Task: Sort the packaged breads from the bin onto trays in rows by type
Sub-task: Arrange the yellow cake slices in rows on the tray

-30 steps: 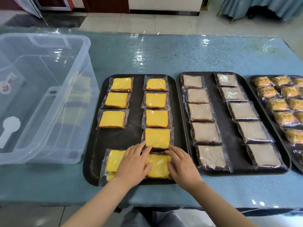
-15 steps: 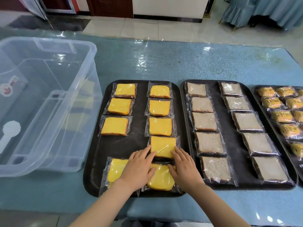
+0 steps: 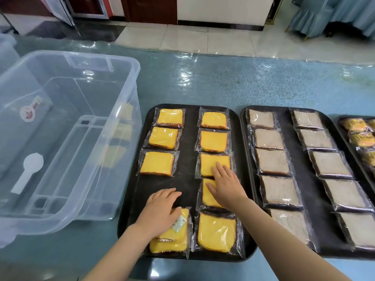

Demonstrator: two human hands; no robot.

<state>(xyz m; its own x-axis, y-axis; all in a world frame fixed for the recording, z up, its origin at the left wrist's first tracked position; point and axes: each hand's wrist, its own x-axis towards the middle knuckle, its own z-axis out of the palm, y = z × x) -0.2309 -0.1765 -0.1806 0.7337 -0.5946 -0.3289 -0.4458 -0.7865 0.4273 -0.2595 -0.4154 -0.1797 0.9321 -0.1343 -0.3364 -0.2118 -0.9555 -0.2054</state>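
head cam | looks forward and down | close over tray [image 3: 132, 209] | single view

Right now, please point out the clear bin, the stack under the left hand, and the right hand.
clear bin [image 3: 133, 63]: head view, far right rim.
stack of yellow breads [image 3: 169, 245]: head view, lower packet's front.
right hand [image 3: 227, 187]: head view, back of the hand.

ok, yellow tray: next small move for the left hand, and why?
Probably slide the top pack of the stack under the left hand up into the bare gap in the left row. That row holds three packs, the right row five, and two packs lie overlapped at the near left corner.
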